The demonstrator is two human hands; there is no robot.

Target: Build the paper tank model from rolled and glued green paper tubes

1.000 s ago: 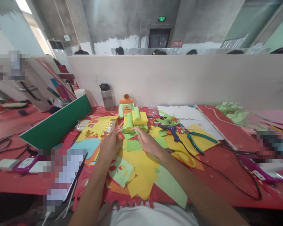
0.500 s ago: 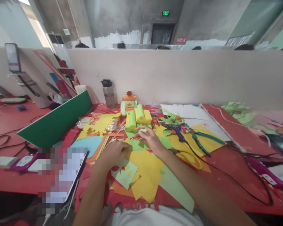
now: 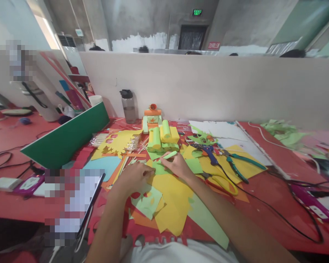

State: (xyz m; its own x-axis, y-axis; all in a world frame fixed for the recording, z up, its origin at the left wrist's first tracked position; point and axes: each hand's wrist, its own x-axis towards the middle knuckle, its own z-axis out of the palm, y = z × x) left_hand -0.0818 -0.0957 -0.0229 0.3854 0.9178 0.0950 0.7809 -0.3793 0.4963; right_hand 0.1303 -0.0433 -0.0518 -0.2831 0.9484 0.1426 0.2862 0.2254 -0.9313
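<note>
My right hand (image 3: pixel 178 166) grips a light-green pen (image 3: pixel 169 157) as if writing, its lower end close to a bright green paper piece (image 3: pixel 160 169). At the left edge of that paper rests my left hand (image 3: pixel 135 177), fingers curled together; what is under or between them is hidden. Yellow paper (image 3: pixel 172 204) and a pale green sheet with cut-outs (image 3: pixel 148 202) lie beneath my wrists. Just beyond my hands are green and yellow rolled-paper pieces (image 3: pixel 164 137). Behind them stands an orange and pale green paper model (image 3: pixel 152 119) with a star on its front.
To the right lie yellow-handled scissors (image 3: pixel 224 184), teal-handled pliers (image 3: pixel 238 164) and a blue glue gun (image 3: pixel 209 153) with a black cord. A green board (image 3: pixel 68 137) stands at left, near a tablet (image 3: pixel 76 204). A water bottle (image 3: pixel 128 107) stands before the white partition (image 3: pixel 208 87).
My right hand has turned and lowered the pen from near the paper rolls onto the bright green paper. My left hand stays at the paper's edge. The view has shifted slightly.
</note>
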